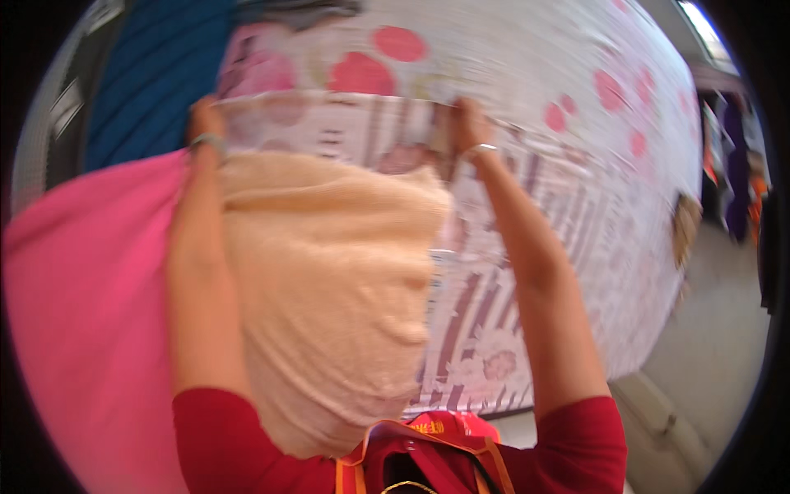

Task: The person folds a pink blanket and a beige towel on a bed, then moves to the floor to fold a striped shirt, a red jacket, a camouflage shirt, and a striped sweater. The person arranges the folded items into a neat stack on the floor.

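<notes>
My left hand (207, 126) and my right hand (472, 126) reach forward, wide apart, at the two ends of a thin pale sheet's (352, 123) far edge. Both appear to pinch that edge, though the fingers are blurred. The sheet looks partly see-through, perhaps plastic film; its material is not certain. Between my forearms lies a peach-coloured towel (333, 247) with a fuzzy surface and soft folds. It covers the nearer part of the sheet. Under everything spreads a white cover (518, 55) printed with pink dots, stripes and flowers.
Bright pink cloth (92, 265) spreads beneath and left of my left forearm. Dark blue lined fabric (157, 74) lies at the far left, beside a dark grey item (302, 12). A brown object (685, 228) sits at the cover's right edge. Beyond is pale floor (722, 309).
</notes>
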A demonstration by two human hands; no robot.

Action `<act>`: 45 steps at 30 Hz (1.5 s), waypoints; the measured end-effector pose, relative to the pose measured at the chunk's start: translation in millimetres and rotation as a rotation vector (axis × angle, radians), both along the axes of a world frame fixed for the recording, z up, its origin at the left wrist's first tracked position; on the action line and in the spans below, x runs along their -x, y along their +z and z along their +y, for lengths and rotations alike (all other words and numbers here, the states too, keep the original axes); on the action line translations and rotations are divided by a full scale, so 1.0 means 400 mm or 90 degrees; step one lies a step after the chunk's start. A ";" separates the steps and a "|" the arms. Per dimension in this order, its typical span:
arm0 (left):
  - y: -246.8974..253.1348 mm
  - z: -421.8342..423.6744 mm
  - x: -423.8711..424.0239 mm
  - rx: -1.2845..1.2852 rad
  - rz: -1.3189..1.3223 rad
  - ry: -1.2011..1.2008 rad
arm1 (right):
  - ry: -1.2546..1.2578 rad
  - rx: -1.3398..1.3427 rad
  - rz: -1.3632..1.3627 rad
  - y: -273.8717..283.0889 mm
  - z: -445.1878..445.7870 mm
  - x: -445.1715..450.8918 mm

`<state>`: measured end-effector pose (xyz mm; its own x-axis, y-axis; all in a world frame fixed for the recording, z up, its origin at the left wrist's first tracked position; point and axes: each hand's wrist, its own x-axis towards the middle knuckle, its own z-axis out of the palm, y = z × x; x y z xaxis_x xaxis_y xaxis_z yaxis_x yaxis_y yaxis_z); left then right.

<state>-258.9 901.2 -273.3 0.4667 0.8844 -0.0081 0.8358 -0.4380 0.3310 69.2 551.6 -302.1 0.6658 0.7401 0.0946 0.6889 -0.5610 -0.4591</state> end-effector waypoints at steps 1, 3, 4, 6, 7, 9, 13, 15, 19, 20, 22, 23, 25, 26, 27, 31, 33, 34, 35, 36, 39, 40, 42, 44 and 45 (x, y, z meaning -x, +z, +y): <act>-0.029 0.051 0.078 -0.098 0.039 0.002 | -0.003 -0.006 0.038 0.021 0.054 0.039; -0.044 0.011 0.047 -0.141 0.084 -0.027 | -0.077 0.006 0.039 0.017 0.049 0.050; 0.003 -0.029 0.011 -0.109 0.134 -0.030 | -0.105 -0.015 0.059 0.029 0.036 0.055; 0.025 -0.060 -0.021 -0.138 0.200 -0.077 | -0.151 -0.021 0.087 0.050 0.029 0.062; 0.030 -0.071 -0.032 -0.153 0.233 -0.100 | -0.148 0.006 0.088 0.053 0.025 0.059; 0.007 -0.022 0.017 -0.132 0.205 -0.142 | -0.113 0.002 0.086 0.042 0.049 0.062; 0.018 -0.034 0.016 -0.096 0.136 -0.092 | -0.121 0.045 0.189 0.078 0.064 0.061; 0.073 -0.050 -0.020 -0.073 0.120 -0.087 | -0.108 0.070 0.236 0.092 0.062 0.052; 0.392 -0.375 -0.225 -0.020 -0.079 -0.316 | -0.001 0.090 0.234 0.048 -0.027 0.025; 0.431 -0.472 -0.248 -0.055 -0.128 -0.381 | 0.026 0.060 0.200 0.047 -0.041 0.024; 0.538 -0.645 -0.223 -0.101 -0.087 -0.432 | 0.096 0.010 0.222 0.155 -0.055 0.111; 0.509 -0.720 -0.219 0.034 -0.110 -0.430 | 0.119 -0.039 0.182 0.162 -0.096 0.140; 0.543 -0.894 -0.199 0.042 -0.071 -0.541 | 0.092 -0.101 0.184 0.192 -0.235 0.243; 0.557 -0.991 -0.197 0.063 -0.050 -0.564 | 0.054 -0.128 0.125 0.150 -0.366 0.290; 0.545 -1.068 -0.167 0.087 -0.013 -0.576 | 0.015 -0.127 0.151 0.211 -0.469 0.362; 0.573 -1.223 -0.001 0.151 -0.003 -0.605 | -0.053 0.139 0.224 0.265 -0.958 0.620; 0.545 -1.235 0.089 0.131 0.026 -0.597 | -0.060 0.323 0.332 0.253 -1.091 0.712; 0.535 -1.229 0.122 0.109 0.050 -0.595 | -0.047 0.387 0.406 0.230 -1.127 0.735; 0.524 -1.220 0.153 0.051 0.062 -0.608 | -0.030 0.439 0.487 0.240 -1.132 0.759; 0.513 -1.218 0.172 -0.006 0.071 -0.620 | -0.034 0.535 0.500 0.243 -1.119 0.781; 0.504 -1.235 0.162 -0.004 0.078 -0.635 | -0.102 0.670 0.514 0.231 -1.084 0.817; 0.498 -1.234 0.166 -0.024 0.085 -0.632 | -0.088 0.651 0.534 0.247 -1.078 0.808; 0.490 -1.247 0.156 -0.067 0.082 -0.621 | -0.066 0.618 0.556 0.272 -1.091 0.787; 0.492 -1.259 0.156 -0.090 0.082 -0.626 | -0.081 0.634 0.565 0.267 -1.094 0.792; 0.494 -1.268 0.154 -0.100 0.085 -0.628 | -0.101 0.630 0.570 0.257 -1.099 0.798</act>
<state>-320.5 393.9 -75.5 0.9947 0.0988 -0.0300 0.1020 -0.9849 0.1399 -250.0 112.0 -199.5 0.3010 0.1525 -0.9414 0.2639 -0.9619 -0.0714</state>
